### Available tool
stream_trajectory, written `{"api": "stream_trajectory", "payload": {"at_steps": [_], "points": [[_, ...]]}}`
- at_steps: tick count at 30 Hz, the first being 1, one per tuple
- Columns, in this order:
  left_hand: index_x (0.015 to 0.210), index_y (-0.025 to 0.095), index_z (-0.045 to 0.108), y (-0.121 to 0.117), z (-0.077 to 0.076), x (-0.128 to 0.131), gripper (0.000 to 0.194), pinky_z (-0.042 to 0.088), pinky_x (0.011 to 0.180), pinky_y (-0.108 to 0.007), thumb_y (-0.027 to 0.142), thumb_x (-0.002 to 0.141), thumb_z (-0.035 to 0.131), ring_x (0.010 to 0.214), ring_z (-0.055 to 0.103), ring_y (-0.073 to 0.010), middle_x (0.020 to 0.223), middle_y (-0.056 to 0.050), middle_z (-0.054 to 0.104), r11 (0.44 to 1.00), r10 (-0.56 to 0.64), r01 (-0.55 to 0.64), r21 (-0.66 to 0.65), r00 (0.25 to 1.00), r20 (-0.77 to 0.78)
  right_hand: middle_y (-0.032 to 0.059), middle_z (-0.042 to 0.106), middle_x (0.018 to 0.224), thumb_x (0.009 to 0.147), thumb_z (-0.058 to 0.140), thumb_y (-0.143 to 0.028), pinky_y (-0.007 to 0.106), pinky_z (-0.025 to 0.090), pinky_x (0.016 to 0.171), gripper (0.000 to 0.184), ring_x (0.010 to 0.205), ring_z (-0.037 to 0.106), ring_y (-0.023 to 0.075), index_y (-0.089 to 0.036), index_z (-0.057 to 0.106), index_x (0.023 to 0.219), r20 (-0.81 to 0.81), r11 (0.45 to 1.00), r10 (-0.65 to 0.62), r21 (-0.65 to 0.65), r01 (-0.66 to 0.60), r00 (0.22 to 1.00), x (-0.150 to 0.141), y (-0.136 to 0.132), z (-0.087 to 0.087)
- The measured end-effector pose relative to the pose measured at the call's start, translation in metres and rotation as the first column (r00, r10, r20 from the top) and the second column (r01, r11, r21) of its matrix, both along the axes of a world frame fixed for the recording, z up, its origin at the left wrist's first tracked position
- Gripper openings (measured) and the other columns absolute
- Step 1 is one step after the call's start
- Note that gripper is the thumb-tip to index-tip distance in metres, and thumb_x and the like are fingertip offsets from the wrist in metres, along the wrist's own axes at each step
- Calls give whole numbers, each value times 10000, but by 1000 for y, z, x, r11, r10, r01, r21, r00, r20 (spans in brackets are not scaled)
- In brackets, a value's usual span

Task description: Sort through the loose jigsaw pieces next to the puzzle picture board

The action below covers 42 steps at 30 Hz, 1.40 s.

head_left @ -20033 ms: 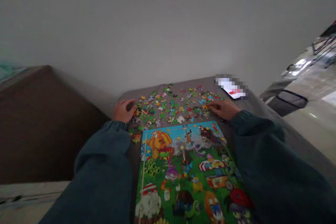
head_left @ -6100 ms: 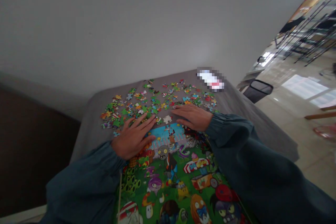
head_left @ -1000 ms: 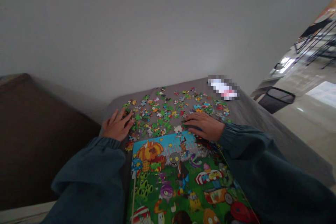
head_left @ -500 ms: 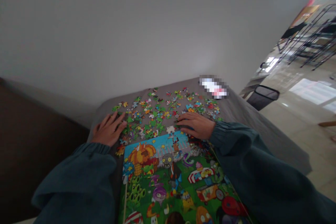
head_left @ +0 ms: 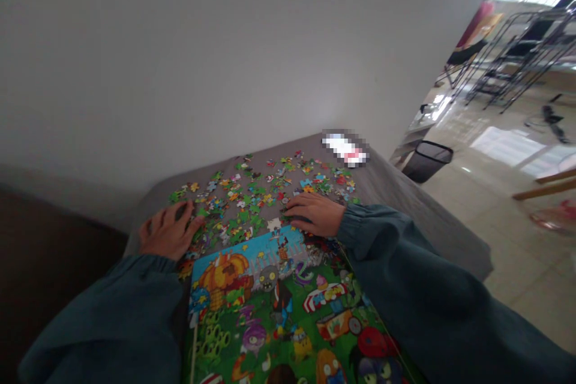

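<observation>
Accordingly, findings run from the left. A dark brown surface fills the lower-left corner, beside a grey cloth-covered surface that carries the work. The left hand, in a gathered dark teal sleeve, rests at the left edge of the loose jigsaw pieces. Its grip is open, fingers spread, with no piece seen held. The pieces lie scattered in a broad patch, mostly green with yellow, red and blue among them, and one white piece sits near the top edge of a colourful cartoon puzzle picture, which extends toward the wearer. The right hand lies at that edge, touching the pieces, its fingers loosely curled; whether this grip holds a piece cannot be told. Beyond the patch lies a pixelated object, too blurred to identify. Further right, a black mesh wastebasket stands on a tiled floor, with dark metal-framed chairs behind it.
</observation>
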<state>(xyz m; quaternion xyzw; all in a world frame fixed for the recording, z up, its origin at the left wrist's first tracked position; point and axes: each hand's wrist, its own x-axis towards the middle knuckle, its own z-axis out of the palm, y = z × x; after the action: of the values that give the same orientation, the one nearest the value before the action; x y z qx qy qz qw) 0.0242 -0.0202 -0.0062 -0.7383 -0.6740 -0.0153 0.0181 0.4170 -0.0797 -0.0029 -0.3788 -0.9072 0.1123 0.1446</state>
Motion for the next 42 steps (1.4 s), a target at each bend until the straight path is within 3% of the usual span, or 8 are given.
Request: {"api": "stream_trajectory", "payload": {"at_steps": [9,21,25,29,37,42], "points": [[1545,192,512,0,-3,-1,747,228,1260,-527,553,1014,129,1536,324,-298,1682,-81,413,1000,-20,20,3,999,34,179,686,1345,1045,584,-312,485,471,1124,348,1284,605,291,-113,721,1295,-5,999,-17,27,17,1000,-2,0,0],[1495,202,553,7,-1,-5,789,223,1269,-552,619,994,110,1533,330,-309,1629,-91,485,999,-45,43,22,993,111,149,690,1290,1041,588,-305,454,470,1084,302,1212,606,261,-168,731,1268,-43,995,-19,99,23,999,4,3,0],[1434,210,599,9,0,-9,771,236,1273,-526,633,996,127,1533,327,-303,1582,-97,529,998,-51,47,34,991,120,147,705,1270,1040,573,-285,477,468,1084,308,1206,607,274,-159,732,1272,-38,983,-152,97,155,988,15,5,9],[1376,229,636,9,2,-9,723,245,1262,-551,639,998,175,1530,334,-315,1574,-92,535,999,-40,36,32,992,116,148,712,1272,1033,562,-277,493,462,1092,301,1213,616,292,-157,744,1240,-25,929,-347,127,347,938,33,9,15],[1424,220,617,13,1,-13,717,312,1235,-578,606,992,194,1482,422,-326,1573,-115,524,995,-90,95,-27,987,130,148,731,1290,1031,543,-288,474,469,1117,318,1239,650,296,-172,753,1240,-50,866,-486,109,488,873,68,16,26],[1478,217,579,12,4,-15,770,343,1207,-616,626,992,143,1492,402,-369,1611,-132,461,994,-103,104,-13,994,47,162,748,1266,1015,527,-275,444,499,1059,365,1187,678,300,-147,740,1283,35,819,-573,49,572,819,100,20,34]]}}
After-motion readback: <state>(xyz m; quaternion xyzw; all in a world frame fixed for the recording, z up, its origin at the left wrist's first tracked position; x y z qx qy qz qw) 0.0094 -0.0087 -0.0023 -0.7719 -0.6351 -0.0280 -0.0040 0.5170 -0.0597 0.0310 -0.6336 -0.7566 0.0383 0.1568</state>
